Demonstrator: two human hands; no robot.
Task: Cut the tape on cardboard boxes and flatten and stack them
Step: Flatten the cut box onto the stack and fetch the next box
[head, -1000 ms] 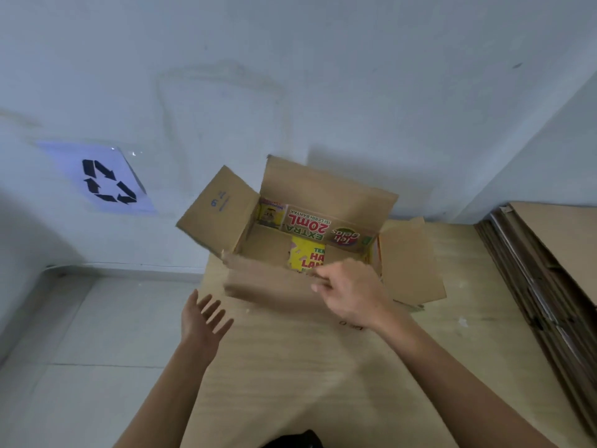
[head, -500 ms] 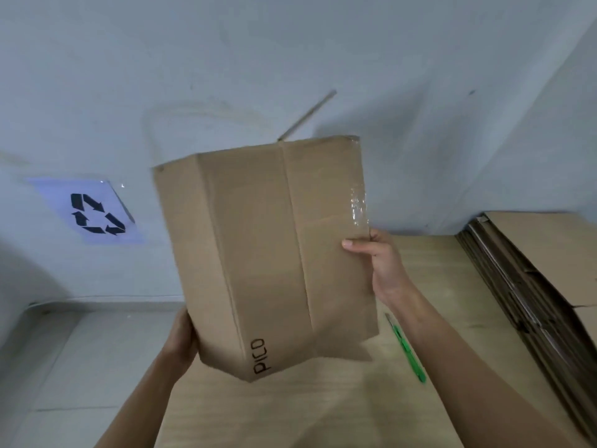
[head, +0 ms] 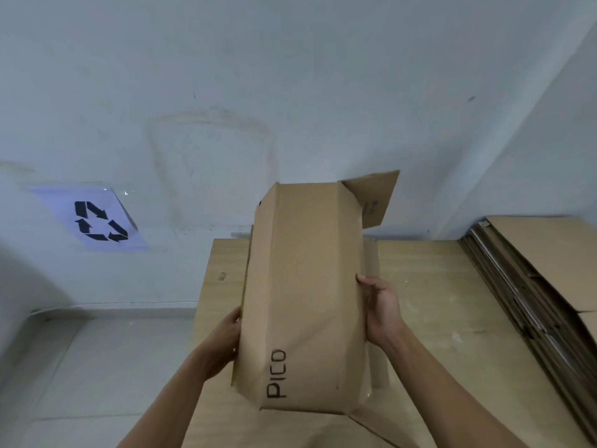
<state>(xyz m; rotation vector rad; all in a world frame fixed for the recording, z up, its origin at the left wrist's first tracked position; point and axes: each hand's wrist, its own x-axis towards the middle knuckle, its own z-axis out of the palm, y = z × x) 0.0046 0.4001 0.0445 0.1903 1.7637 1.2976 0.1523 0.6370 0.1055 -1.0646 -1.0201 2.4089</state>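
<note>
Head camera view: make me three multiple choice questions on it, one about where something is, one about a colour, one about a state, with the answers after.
1. Where is the stack of flattened cardboard?
A. at the right side of the table
B. on the floor at left
C. leaning on the far wall

2. What colour is the PICO lettering on the cardboard box?
A. red
B. black
C. green

3. How is the box?
A. lying open on the table
B. laid on the stack
C. held up by both hands

Answers:
1 A, the sheets lie along the table's right side.
2 B, the letters are black.
3 C, the left hand and right hand grip its sides.
</note>
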